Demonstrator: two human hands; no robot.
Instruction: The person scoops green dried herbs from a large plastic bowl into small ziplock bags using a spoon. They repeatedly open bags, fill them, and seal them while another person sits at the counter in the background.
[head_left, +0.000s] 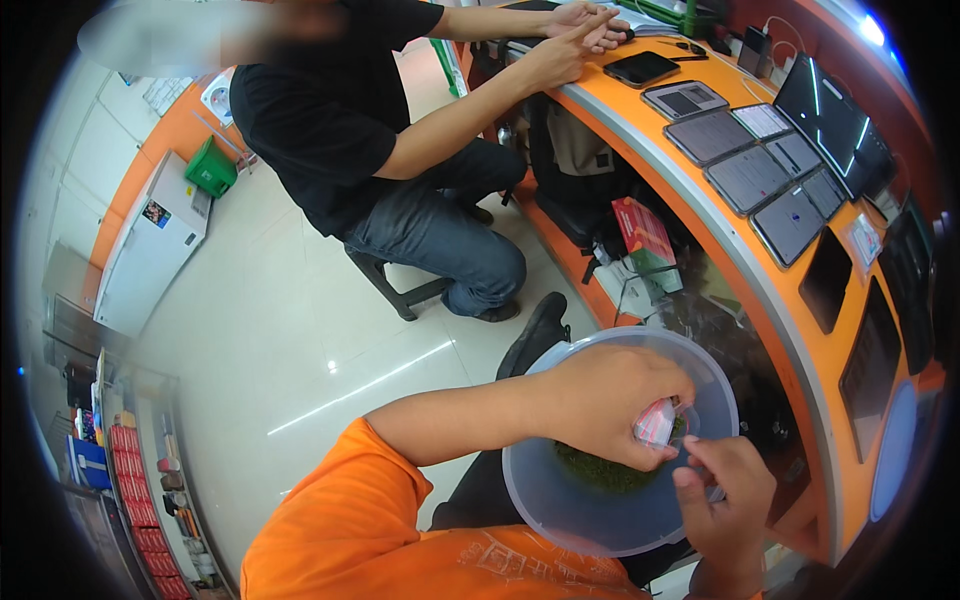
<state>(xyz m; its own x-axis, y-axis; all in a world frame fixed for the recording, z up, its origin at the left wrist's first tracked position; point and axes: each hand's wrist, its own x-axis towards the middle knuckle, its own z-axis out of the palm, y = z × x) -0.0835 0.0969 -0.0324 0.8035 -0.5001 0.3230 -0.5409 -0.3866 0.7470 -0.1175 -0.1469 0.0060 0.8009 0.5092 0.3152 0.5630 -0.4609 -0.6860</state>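
A round, translucent plastic tub (525, 480) rests at my lap, with loose green plant material (607, 469) at its bottom. Over the tub, my left hand (615, 405) is closed around a small clear plastic bag (656, 426) with pink and white stripes. Some of the same green material shows at the bag's mouth. My right hand (724, 487) is at the tub's right side, its thumb and forefinger close to the bag's open edge. Whether those fingertips pinch the plastic cannot be told.
An orange curved counter (757, 262) runs along the right, bearing several phones (746, 176), a tablet (832, 124) and a blue round lid (894, 454). A person in black (330, 127) sits on a stool (405, 296) ahead. Bags and boxes (649, 240) lie under the counter.
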